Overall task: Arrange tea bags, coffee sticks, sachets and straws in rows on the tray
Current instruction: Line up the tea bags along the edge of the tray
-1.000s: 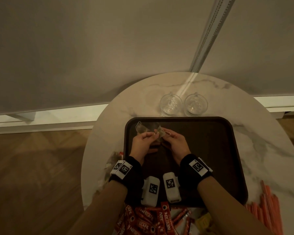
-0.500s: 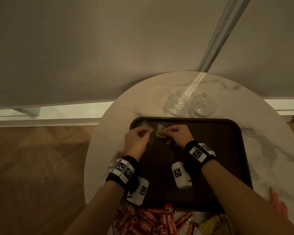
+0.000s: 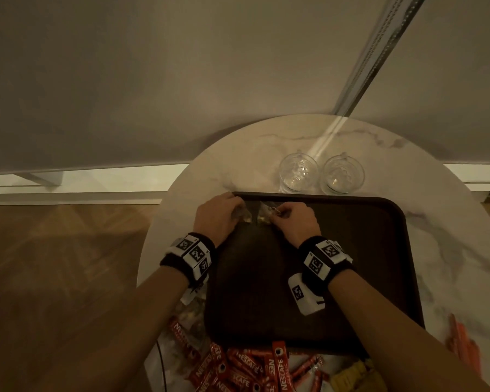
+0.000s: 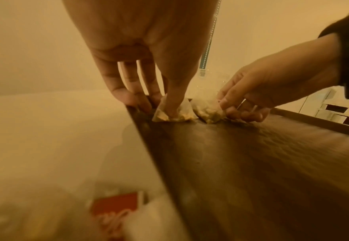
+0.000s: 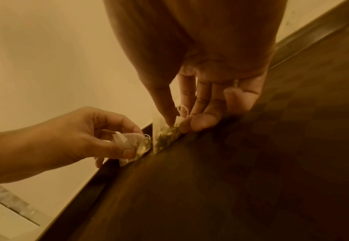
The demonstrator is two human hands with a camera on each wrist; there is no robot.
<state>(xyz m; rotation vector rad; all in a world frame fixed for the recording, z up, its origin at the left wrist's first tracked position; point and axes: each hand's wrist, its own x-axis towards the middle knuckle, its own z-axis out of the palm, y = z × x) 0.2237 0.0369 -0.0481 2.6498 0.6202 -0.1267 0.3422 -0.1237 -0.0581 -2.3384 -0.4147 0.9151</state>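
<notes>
Two translucent pyramid tea bags stand side by side in the far left corner of the dark brown tray point(image 3: 351, 278). My left hand point(image 3: 234, 213) pinches the left tea bag point(image 4: 174, 115) between thumb and fingers, right against the tray's left rim. My right hand point(image 3: 277, 217) pinches the right tea bag point(image 5: 164, 137) by its top, beside its string loop. Both bags touch the tray floor, with a narrow gap between them. The left tea bag point(image 5: 135, 147) and the right tea bag point(image 4: 207, 112) also show from the opposite wrist.
Two empty glasses point(image 3: 297, 172) stand on the round marble table point(image 3: 450, 222) just behind the tray. Several red coffee sticks point(image 3: 246, 366) and yellow sachets point(image 3: 351, 374) lie at the near edge. Orange straws point(image 3: 461, 343) lie at the near right.
Both hands carried the tea bags from above the tray's left half to its far left corner and lowered them onto the tray floor.
</notes>
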